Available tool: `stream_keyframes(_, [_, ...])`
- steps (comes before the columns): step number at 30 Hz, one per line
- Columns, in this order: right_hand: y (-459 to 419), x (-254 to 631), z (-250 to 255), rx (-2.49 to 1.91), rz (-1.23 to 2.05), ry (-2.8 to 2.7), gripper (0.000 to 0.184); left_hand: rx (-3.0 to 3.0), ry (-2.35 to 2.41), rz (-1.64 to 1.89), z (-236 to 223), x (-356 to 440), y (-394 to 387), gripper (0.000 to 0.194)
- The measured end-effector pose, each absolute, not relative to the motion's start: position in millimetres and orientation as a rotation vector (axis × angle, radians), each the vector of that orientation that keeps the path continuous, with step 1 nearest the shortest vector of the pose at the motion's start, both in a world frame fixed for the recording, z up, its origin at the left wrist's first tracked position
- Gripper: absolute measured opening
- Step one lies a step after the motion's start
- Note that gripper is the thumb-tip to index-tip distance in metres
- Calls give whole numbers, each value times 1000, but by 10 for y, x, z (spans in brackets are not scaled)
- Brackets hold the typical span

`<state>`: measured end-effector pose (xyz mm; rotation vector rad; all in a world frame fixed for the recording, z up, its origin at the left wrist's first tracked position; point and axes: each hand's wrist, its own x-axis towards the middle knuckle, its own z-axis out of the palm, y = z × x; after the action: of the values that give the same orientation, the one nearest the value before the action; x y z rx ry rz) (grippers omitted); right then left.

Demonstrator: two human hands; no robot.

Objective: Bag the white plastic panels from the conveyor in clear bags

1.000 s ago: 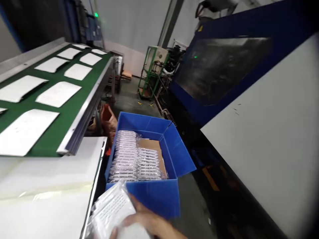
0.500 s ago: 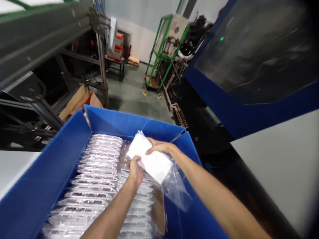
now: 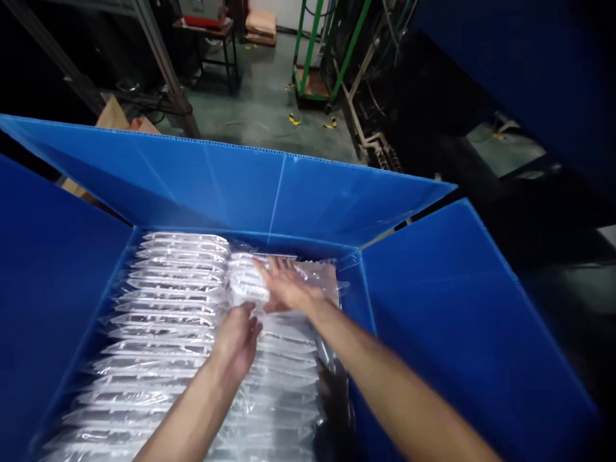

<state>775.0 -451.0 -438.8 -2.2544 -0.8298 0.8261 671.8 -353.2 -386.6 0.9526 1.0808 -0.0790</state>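
Inside the blue box (image 3: 317, 196), a bagged white plastic part (image 3: 248, 282) lies at the far end of the right-hand row. On it rests my right hand (image 3: 286, 285), fingers stretched out and spread. My left hand (image 3: 238, 340) is at the near side of the same part, its fingers curled in; whatever they pinch is hidden. To the left runs a long row of bagged white parts (image 3: 163, 327), standing on edge and closely packed. More bagged parts (image 3: 283, 385) fill the right-hand row under and in front of my hands.
A brown cardboard sheet (image 3: 325, 276) shows beside the right-hand row. The box's right flap (image 3: 433, 282) leans outward. Beyond the box are a green-framed cart (image 3: 315, 83), a small table (image 3: 221, 32) and a metal post (image 3: 166, 70). Dark machinery stands at the right.
The bagged white part, held up above the box before, is now down in the right-hand row. My right hand has gone from gripping it to lying spread on it. The view has tilted down.
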Motion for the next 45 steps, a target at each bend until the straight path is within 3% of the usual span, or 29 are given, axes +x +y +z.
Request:
stream_keyframes(2, [-4577, 7578, -4324, -2234, 759, -898, 119, 1084, 1064, -126, -3517, 6570, -3383, 31])
stream_keyframes(5, [-4714, 7657, -4254, -2123, 858, -786, 112, 1768, 784, -140, -3291, 6566, -3136, 36])
stream_keyframes(8, [-4840, 7937, -4279, -2127, 868, -549, 89, 2408, 279, -17, -3527, 6747, -2998, 42])
stream_keyframes(13, [-4945, 8010, -4444, -2090, 892, -441, 58, 2836, -305, -11, -4106, 6893, -3109, 54])
stream_keyframes(16, [-5089, 7913, -4522, -2038, 848, -354, 50, 2882, -365, -95, -4142, 6798, -3194, 55])
stream_keyframes(22, [-5382, 7617, -4650, -2012, 594, 8, 57, 2860, -404, 11, -4068, 6910, -3202, 55])
stream_keyframes(29, [-5174, 7389, -4832, -1949, 468, 38, 40, 2868, -325, -31, -4202, 7018, -3122, 60])
stream_keyframes(33, [-5141, 7476, -4878, -2038, 445, 68, 34, 2902, -386, -26, -4163, 6953, -3055, 54])
stream_keyframes(38, [-5116, 7632, -4786, -2256, 421, 53, 29, 2863, -391, -11, -4225, 7082, -3032, 61])
stream_keyframes(41, [-5100, 7774, -4679, -2341, 395, -38, 24, 2856, -383, -23, -4219, 7227, -3047, 55])
stream_keyframes(45, [-5086, 7882, -4391, -2410, 334, -41, 31, 2719, -339, 58, -3927, 7166, -3170, 50])
